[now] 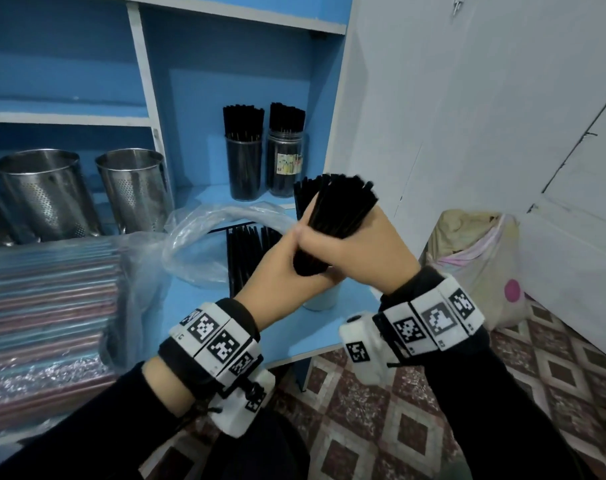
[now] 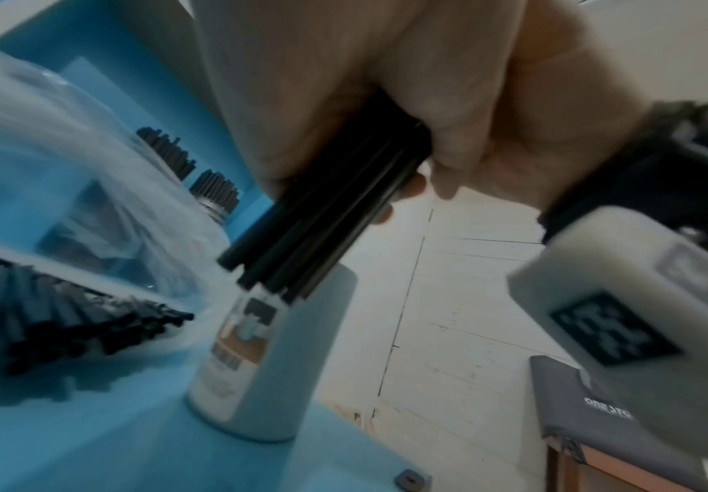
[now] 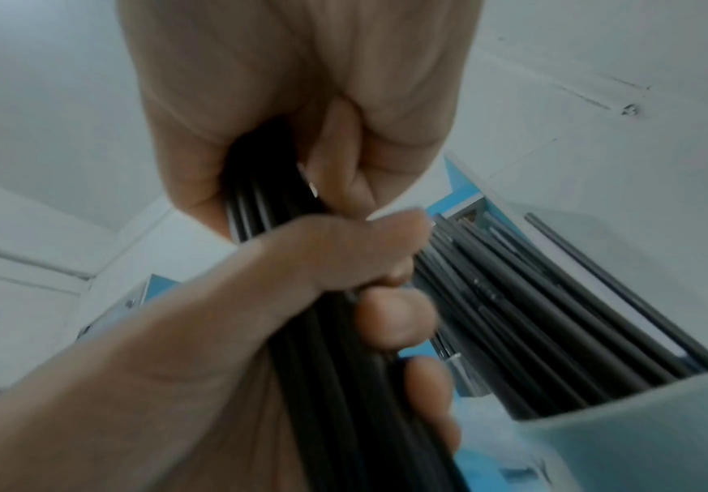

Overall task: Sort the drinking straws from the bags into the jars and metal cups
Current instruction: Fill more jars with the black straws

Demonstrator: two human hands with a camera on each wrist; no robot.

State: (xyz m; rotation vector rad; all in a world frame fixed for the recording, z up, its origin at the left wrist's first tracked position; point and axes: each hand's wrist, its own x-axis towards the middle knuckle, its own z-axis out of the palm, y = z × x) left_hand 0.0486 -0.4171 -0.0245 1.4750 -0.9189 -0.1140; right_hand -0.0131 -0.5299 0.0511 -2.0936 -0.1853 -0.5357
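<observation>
Both hands hold one thick bundle of black straws (image 1: 336,206) upright over the blue shelf (image 1: 204,306). My left hand (image 1: 277,271) grips its lower end, and my right hand (image 1: 353,251) wraps it just above. In the left wrist view the bundle's (image 2: 322,219) lower tips hang just over a pale cup (image 2: 284,366). The right wrist view shows the bundle (image 3: 322,382) in both fists, with a pale cup (image 3: 638,439) holding black straws (image 3: 533,316) beside it. Two clear jars (image 1: 244,164) (image 1: 286,161) full of black straws stand at the back.
Two perforated metal cups (image 1: 41,195) (image 1: 135,188) stand on the left shelf. A clear bag (image 1: 197,247) with black straws lies open by the hands, and a bag of coloured straws (image 1: 45,299) lies at the left. A stuffed sack (image 1: 478,258) sits against the white door (image 1: 467,98).
</observation>
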